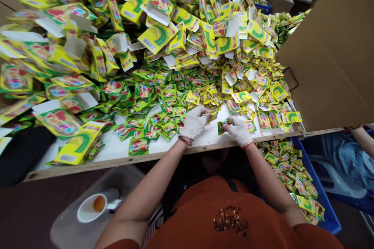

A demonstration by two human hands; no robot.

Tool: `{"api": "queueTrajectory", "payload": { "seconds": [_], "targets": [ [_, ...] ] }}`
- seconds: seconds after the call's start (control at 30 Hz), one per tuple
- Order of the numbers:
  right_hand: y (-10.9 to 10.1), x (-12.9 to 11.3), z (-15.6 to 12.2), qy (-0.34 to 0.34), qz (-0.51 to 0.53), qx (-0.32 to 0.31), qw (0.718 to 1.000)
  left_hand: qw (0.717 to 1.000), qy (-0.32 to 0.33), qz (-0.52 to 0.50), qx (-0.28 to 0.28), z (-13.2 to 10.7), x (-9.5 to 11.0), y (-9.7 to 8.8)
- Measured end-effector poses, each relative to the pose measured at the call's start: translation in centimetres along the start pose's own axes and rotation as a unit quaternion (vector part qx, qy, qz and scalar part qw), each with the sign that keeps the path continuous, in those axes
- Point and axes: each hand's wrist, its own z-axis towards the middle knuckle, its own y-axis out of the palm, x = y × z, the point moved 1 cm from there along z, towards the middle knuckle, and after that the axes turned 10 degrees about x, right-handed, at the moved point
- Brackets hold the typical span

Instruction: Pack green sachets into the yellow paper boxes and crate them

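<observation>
Head view: small green packet held above a crowded table (157, 146)

A worker's gloved right hand (240, 130) pinches a green packet (221, 127) between thumb and fingers near the table's front edge. The gloved left hand (194, 122) has its fingers curled beside a yellow packet (214, 114); whether they grip it cannot be told. The green packet looks light, soft and slick, likely best taken by a sealed edge. Open cartons (158, 36) heap behind.

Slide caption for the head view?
Gloved right hand holding a green sachet, gloved left hand beside yellow sachets, heaped yellow cartons behind.
</observation>
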Motion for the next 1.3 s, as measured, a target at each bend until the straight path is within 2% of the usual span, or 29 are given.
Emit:
{"api": "queueTrajectory", "payload": {
  "seconds": [0.07,0.17,0.43,0.57,0.67,0.8,0.87,0.93,1.07,1.17,1.23,1.3],
  "targets": [
    [0.2,-1.2,0.2,-0.016,0.026,-0.020,0.999,0.999,-0.032,-0.036,-0.017,-0.8,0.2,0.2],
    [0.7,-2.2,0.6,-0.029,0.009,-0.022,0.999,0.994,-0.065,-0.073,-0.043,-1.4,0.2,0.2],
    [1.4,-1.4,0.3,-0.013,-0.041,0.056,0.997,0.958,-0.134,-0.242,-0.080,-2.5,-0.5,0.5],
    [1.4,-1.5,0.0,-0.024,-0.032,0.070,0.997,0.951,-0.160,-0.255,-0.064,-2.6,-0.7,1.2],
    [1.1,-1.6,-0.1,-0.026,-0.019,0.027,0.999,0.962,-0.155,-0.220,-0.051,-2.3,-0.6,1.0],
    [0.5,-2.2,0.2,-0.091,-0.068,-0.084,0.990,0.995,-0.053,-0.079,-0.033,-2.0,-0.2,-0.3],
    [0.4,-2.8,0.5,-0.122,-0.109,-0.138,0.977,0.997,-0.011,-0.038,-0.061,-1.9,0.0,-0.9],
    [0.5,-3.5,0.8,-0.127,-0.144,-0.152,0.969,0.994,-0.005,-0.035,-0.101,-1.9,0.0,-1.2],
    [0.2,-4.3,1.5,-0.097,-0.206,-0.120,0.966,0.987,-0.028,-0.075,-0.137,-2.1,-0.2,-0.9],
    [0.0,-4.0,1.2,-0.128,-0.210,-0.100,0.964,0.985,-0.021,-0.091,-0.144,-2.5,-0.1,-0.2],
    [0.0,-3.3,0.8,-0.143,-0.197,-0.022,0.970,0.984,-0.025,-0.116,-0.133,-2.7,-0.2,0.3],
    [0.3,-2.5,0.5,-0.116,-0.152,0.059,0.980,0.985,-0.034,-0.130,-0.110,-2.8,-0.4,0.8]
  ]
}}
